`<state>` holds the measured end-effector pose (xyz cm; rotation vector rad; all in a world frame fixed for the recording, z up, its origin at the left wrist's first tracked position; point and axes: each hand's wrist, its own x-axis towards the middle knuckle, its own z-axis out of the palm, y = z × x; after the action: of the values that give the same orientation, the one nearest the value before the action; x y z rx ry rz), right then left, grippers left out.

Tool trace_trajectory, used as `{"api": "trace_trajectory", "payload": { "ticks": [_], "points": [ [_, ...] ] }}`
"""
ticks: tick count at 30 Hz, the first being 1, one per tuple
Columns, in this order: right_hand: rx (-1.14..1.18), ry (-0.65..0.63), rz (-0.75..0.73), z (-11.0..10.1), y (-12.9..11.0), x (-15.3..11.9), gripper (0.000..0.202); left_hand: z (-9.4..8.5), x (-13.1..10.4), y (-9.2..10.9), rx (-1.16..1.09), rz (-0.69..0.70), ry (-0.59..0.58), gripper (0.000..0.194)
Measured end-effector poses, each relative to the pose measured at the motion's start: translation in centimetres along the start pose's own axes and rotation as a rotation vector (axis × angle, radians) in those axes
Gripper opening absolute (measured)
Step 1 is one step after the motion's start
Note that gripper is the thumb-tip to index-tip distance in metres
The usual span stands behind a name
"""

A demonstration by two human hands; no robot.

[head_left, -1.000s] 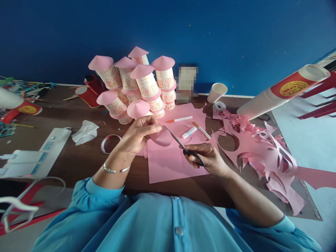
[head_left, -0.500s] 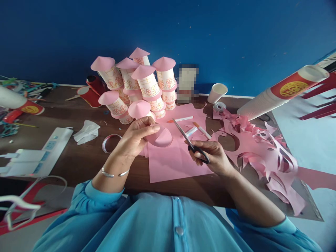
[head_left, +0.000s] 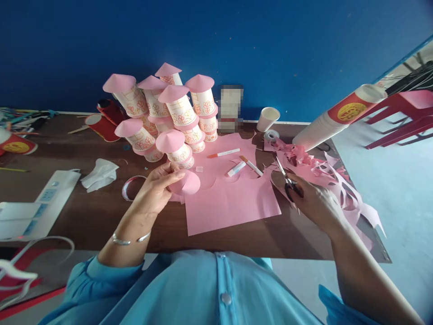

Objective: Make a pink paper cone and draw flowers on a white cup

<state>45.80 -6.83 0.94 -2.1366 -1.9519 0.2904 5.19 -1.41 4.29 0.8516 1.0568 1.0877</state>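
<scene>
My left hand (head_left: 154, 192) covers the upper left part of the pink disc (head_left: 190, 184), so I can't see that stretch of its rim. My right hand (head_left: 316, 205) hides some of the pink scraps (head_left: 313, 174) and part of the black grips on the scissors (head_left: 288, 183); I can't tell how far my fingers go through the loops, or whether the blades are fully together. A pale object (head_left: 230, 108) by the far wall is blurred into blocks, and a red and white cup (head_left: 15, 147) is cut off at the left.

My left thumb and fingers pinch the disc between them. My right fingers are curled round the scissor grips, with the blades pointing to the far side, over the scraps on the right.

The disc is thin and nearly round, with a slanting line from about its middle toward the rim. It is at the left of the pink sheet (head_left: 230, 201), just on the near side of the cone-topped paper towers (head_left: 184, 113).
</scene>
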Motion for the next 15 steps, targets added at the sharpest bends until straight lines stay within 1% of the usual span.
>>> {"api": "trace_trajectory", "payload": {
  "ticks": [2,3,4,7,8,9,11,13,15],
  "points": [
    [0.063,-0.037,0.005,0.2,0.1,0.0,0.05,-0.1,-0.1,-0.2,0.007,0.016,0.007,0.043],
    [0.064,-0.019,-0.001,0.4,0.0,0.0,0.049,-0.1,-0.2,-0.2,0.014,0.027,0.014,0.042],
    [0.026,0.018,-0.008,0.5,0.0,0.1,0.049,-0.2,-0.2,-0.3,0.023,0.038,0.02,0.042],
    [-0.191,0.149,-0.003,0.7,0.4,0.2,0.046,-0.5,-0.4,-0.6,0.05,0.05,0.033,0.04],
    [-0.22,0.162,0.003,0.8,0.7,0.2,0.044,-0.6,-0.5,-0.7,0.054,0.044,0.034,0.04],
    [-0.213,0.157,0.006,0.9,0.9,0.1,0.041,-0.8,-0.6,-0.8,0.052,0.036,0.037,0.04],
    [-0.124,0.183,-0.011,1.2,1.2,-0.2,0.035,-1.0,-0.7,-1.0,0.041,0.015,0.055,0.041],
    [-0.044,0.241,-0.095,1.9,0.8,-0.8,0.033,-1.3,-0.7,-1.1,0.037,-0.018,0.086,0.041],
    [-0.014,0.284,-0.241,2.8,-0.1,-1.4,0.031,-1.6,-0.7,-1.4,0.042,-0.051,0.121,0.041]
  ]
}}
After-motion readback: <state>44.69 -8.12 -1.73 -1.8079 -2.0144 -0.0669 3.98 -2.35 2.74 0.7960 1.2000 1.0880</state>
